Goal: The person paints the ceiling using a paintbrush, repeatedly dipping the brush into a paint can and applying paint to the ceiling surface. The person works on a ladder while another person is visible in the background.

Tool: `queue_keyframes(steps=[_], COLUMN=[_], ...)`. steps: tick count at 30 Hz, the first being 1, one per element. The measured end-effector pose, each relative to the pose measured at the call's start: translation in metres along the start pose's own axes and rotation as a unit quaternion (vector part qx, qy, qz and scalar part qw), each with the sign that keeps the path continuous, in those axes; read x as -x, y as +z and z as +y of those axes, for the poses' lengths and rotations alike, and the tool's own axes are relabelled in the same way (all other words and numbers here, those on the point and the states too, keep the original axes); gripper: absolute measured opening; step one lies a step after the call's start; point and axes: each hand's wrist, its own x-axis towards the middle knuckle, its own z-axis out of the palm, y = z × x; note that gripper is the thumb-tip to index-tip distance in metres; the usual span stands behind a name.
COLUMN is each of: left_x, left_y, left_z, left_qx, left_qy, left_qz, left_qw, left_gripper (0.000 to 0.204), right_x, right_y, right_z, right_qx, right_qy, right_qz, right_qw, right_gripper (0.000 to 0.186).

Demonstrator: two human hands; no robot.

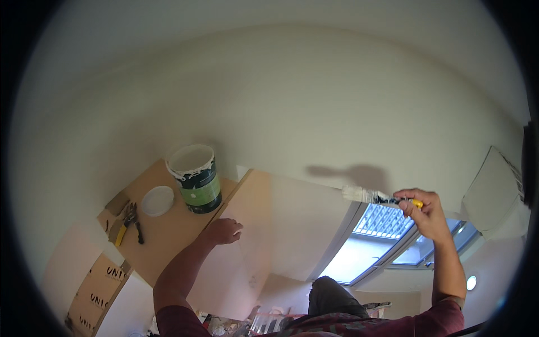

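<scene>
While gripping the paintbrush (369, 195) in the right hand (429, 216), holds that forearm nearly upright, elbow below, and points the pale, paint-coated bristles leftward from the fingers, close to the wall (314, 101) (cannot tell whether touching). Clasps the handle between thumb and fingers, with yellow showing toward the palm. Holds the left hand (223, 231) lower and well apart from the right, by the edge of the counter (163, 242), forearm slanting up from below, fingers loosely curled; cannot tell whether holding anything. Has, just beyond the left hand, a paint-streaked bucket (196, 182); left of that, a white lid (158, 200) and, farther left, pliers (131, 216).
</scene>
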Motion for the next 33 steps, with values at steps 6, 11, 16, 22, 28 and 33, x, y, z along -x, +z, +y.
queue_keyframes(steps=[6,11,16,22,28,33], left_x=[-0.013,-0.02,-0.021,-0.026,-0.022,-0.019], left_y=[0.007,-0.003,-0.01,-0.012,-0.01,-0.012], left_z=[-0.012,-0.009,-0.013,-0.019,-0.024,-0.023], left_qx=[-0.084,-0.029,0.0,0.043,0.065,0.078], left_qy=[-0.069,-0.091,-0.078,-0.07,-0.053,-0.044], left_qz=[-0.13,-0.222,-0.257,-0.25,-0.223,-0.204], left_qw=[0.986,0.97,0.963,0.965,0.971,0.975], left_gripper=[0.031,0.051,0.058,0.061,0.063,0.061], right_x=[-0.045,-0.093,-0.151,-0.224,-0.28,-0.301], right_y=[0.006,0.031,0.065,0.088,0.104,0.117], right_z=[-0.083,-0.136,-0.167,-0.186,-0.195,-0.201], right_qx=[0.198,0.371,0.5,0.586,0.588,0.613], right_qy=[-0.142,-0.324,-0.455,-0.508,-0.49,-0.461], right_qz=[0.036,0.06,0.121,0.156,0.156,0.139], right_qw=[0.969,0.868,0.727,0.612,0.624,0.627], right_gripper=[0.022,0.022,0.023,0.026,0.029,0.027])
